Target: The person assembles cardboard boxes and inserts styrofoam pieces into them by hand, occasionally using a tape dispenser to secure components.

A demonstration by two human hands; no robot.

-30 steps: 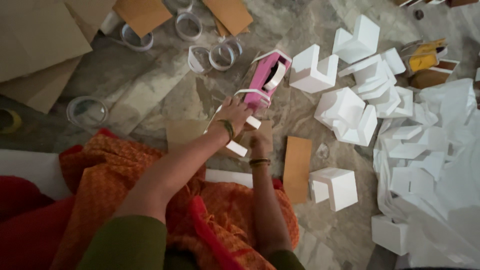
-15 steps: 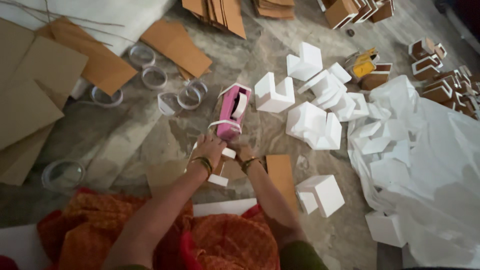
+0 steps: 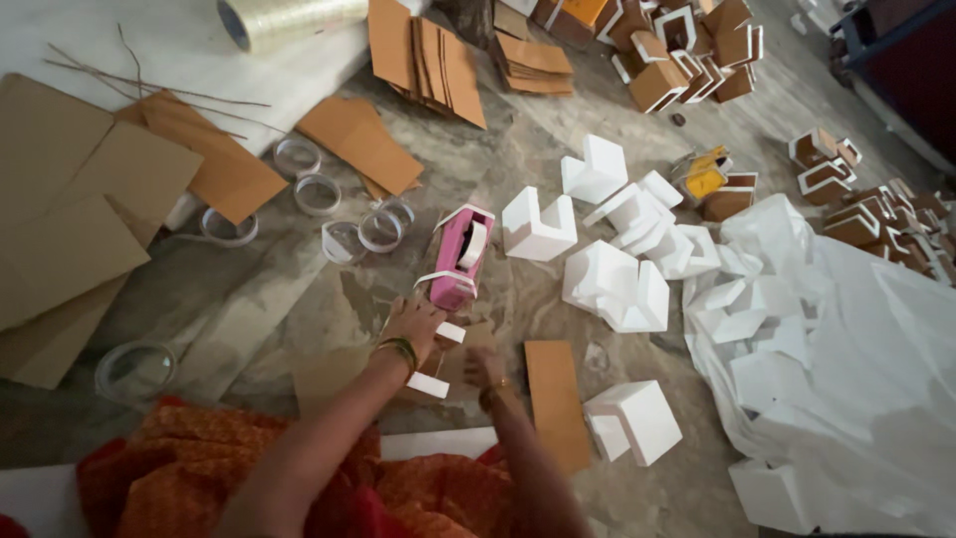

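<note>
My left hand, with green bangles at the wrist, presses on a small cardboard-and-foam piece lying on the stone floor. My right hand grips the same piece from its right side, fingers curled. White foam ends stick out of the piece above and below. A pink tape dispenser stands just beyond my left fingertips, with a loop of white tape hanging at its near end. A flat brown cardboard strip lies right of my right hand.
White foam blocks and a white foam cube lie to the right, beside a crumpled white plastic sheet. Clear tape rings and cardboard sheets lie left. Finished brown-and-white pieces are stacked far back. Orange cloth covers my lap.
The view has tilted up and shows more of the far floor. My hands have drawn back from the pink dispenser and now sit lower, on the cardboard-and-foam piece.
</note>
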